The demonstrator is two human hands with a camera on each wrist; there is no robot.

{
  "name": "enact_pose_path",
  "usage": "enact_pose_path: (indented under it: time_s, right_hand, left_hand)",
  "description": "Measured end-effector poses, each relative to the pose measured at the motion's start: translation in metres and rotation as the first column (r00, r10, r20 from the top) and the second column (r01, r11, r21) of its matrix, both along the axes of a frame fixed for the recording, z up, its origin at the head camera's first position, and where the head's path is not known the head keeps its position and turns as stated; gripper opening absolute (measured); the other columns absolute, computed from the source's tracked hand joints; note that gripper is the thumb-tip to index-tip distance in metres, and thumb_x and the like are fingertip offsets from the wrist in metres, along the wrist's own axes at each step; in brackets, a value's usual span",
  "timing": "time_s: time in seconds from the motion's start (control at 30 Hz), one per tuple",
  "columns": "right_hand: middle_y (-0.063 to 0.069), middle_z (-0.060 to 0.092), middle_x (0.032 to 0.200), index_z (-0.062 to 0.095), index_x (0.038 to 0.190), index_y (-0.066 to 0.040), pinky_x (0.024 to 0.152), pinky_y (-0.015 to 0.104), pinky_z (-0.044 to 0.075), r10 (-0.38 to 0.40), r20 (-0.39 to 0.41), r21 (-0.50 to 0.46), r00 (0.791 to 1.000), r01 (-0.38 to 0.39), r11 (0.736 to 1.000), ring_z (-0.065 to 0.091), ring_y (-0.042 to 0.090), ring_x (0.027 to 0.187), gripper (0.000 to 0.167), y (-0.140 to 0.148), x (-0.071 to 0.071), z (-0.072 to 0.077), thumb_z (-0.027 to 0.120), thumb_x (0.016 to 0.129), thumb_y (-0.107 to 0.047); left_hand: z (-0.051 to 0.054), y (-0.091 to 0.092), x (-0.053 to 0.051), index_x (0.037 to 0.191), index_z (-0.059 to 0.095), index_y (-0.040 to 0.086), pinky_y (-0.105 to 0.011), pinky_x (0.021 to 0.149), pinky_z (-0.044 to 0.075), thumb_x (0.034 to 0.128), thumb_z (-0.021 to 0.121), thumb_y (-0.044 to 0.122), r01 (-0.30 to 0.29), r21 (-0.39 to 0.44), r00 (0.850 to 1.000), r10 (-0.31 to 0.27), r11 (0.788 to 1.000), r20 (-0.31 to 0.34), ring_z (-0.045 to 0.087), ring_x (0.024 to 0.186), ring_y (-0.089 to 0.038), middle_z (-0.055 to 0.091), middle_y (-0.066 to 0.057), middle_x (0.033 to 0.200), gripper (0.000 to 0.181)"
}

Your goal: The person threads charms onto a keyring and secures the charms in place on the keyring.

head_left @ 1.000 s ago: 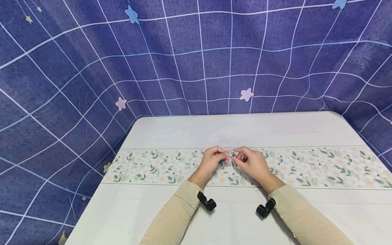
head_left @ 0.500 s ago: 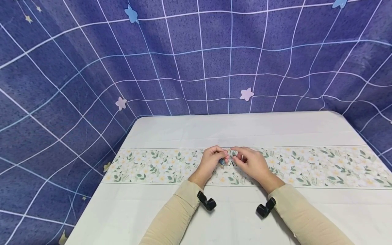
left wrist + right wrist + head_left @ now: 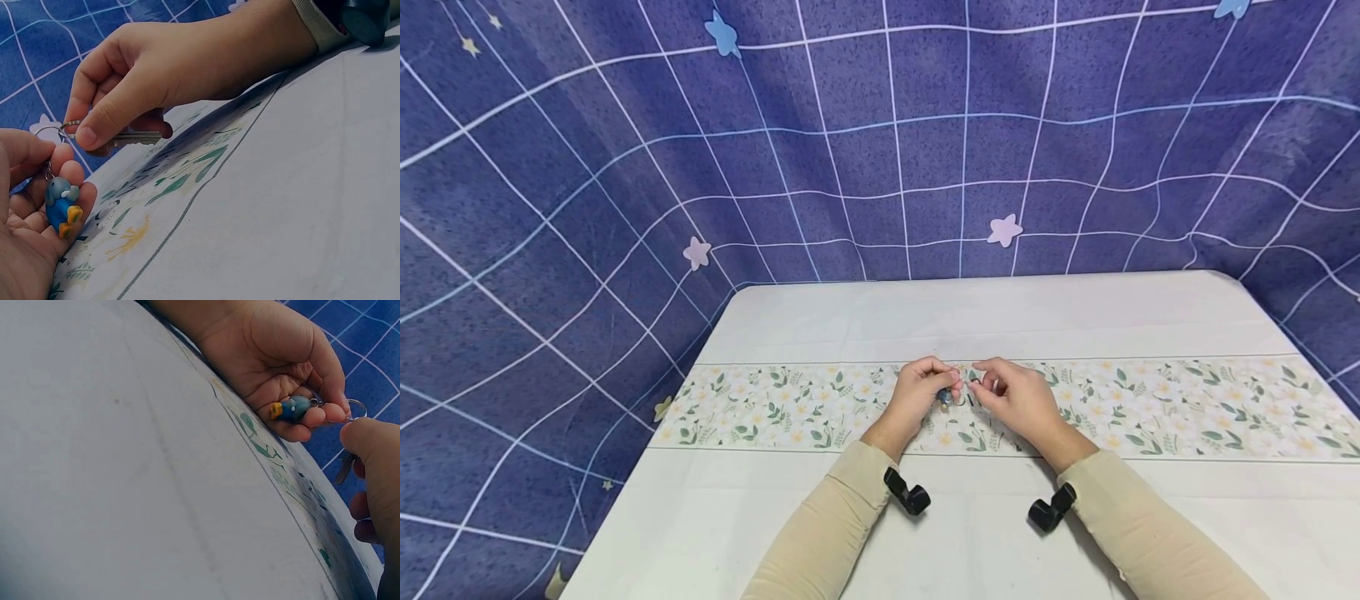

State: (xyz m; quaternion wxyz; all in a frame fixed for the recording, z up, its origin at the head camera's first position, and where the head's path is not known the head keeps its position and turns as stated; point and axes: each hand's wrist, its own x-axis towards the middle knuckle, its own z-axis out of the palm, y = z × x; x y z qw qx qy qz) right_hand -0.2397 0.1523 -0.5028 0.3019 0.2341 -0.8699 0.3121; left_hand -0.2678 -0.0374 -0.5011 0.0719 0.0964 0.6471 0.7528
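My left hand [image 3: 917, 396] pinches the split ring [image 3: 45, 131] of a keychain between thumb and forefinger. From the ring, on a short chain, hangs a small figure charm [image 3: 61, 203] with a grey-blue head, blue body and yellow feet; it lies against the curled fingers. Facing it, my right hand [image 3: 1018, 402] pinches a metal key [image 3: 139, 137] near its head, the toothed blade pointing away from the left hand. A small ring [image 3: 70, 127] at the key's head meets the keychain's ring; whether they are linked I cannot tell. Fingers partly cover the key in the right wrist view [image 3: 342, 467].
Both hands are over a floral runner [image 3: 790, 408] across the white-covered table [image 3: 985, 321]. Behind and to the sides hangs a blue curtain [image 3: 850, 150] with a line grid and stars. Black wrist cameras [image 3: 916, 500] sit at both cuffs.
The right hand's fingertips have shifted slightly, the forefinger moving left and then back right beside the rings. The left hand has stayed almost still with the keychain.
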Motion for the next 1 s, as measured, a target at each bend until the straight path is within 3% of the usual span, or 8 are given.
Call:
enact_pose_path:
  time_s: [0.67,1.0]
  right_hand:
    - [-0.011,0.062,0.070,0.072,0.110,-0.008,0.051,0.025,0.046,0.020,0.011,-0.020,1.000,-0.019,1.000,0.053,0.001,0.056,0.031,0.0009,-0.0014,-0.0013,0.084,0.082,-0.014]
    - [-0.007,0.058,0.075,0.074,0.114,-0.006,0.059,0.028,0.050,0.067,0.075,-0.046,0.995,-0.063,0.997,0.051,0.006,0.064,0.028,0.0015,-0.0022,-0.0002,0.076,0.086,-0.007]
  left_hand:
    - [0.0004,0.0006,0.0005,0.085,0.068,0.001,-0.022,0.062,0.054,0.0932,0.070,0.003,-0.004,-0.014,1.000,0.004,1.000,-0.005,0.067,0.064,-0.015,0.068,-0.003,0.076,0.009]
    - [0.0001,-0.0033,-0.0014,0.087,0.067,0.005,-0.024,0.066,0.054,0.0946,0.069,0.005,0.011,0.005,1.000,-0.011,1.000,0.002,0.066,0.067,-0.014,0.069,-0.002,0.081,0.008]
